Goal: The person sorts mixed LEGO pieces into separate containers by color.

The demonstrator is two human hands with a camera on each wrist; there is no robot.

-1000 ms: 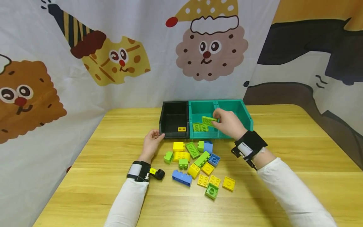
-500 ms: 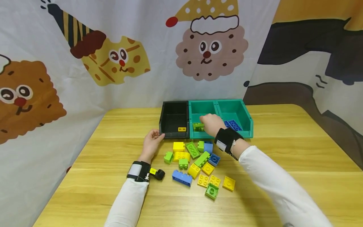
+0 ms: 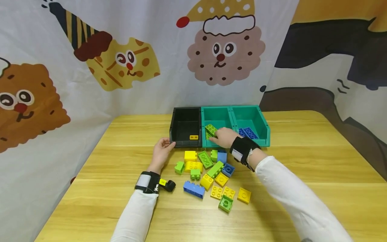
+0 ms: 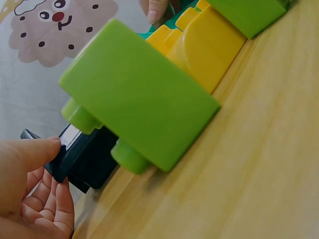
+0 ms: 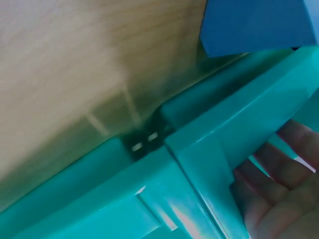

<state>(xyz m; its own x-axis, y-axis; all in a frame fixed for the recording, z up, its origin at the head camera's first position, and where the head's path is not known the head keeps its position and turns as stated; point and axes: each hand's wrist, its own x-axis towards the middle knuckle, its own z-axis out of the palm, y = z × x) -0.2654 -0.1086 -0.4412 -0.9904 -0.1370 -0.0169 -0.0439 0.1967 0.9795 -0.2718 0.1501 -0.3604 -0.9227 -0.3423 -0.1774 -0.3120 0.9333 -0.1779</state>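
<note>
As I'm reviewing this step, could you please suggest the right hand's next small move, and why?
Probably ease the right hand out of the middle bin: green bricks already lie inside, while more green pieces lie on the table.

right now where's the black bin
In the head view, the black bin is leftmost in the row, beside the middle teal bin, its near-left corner held by the left hand.

Left sleeve and right sleeve are white; black wrist straps bear pale patches, the left also a yellow tag and black camera.
</note>
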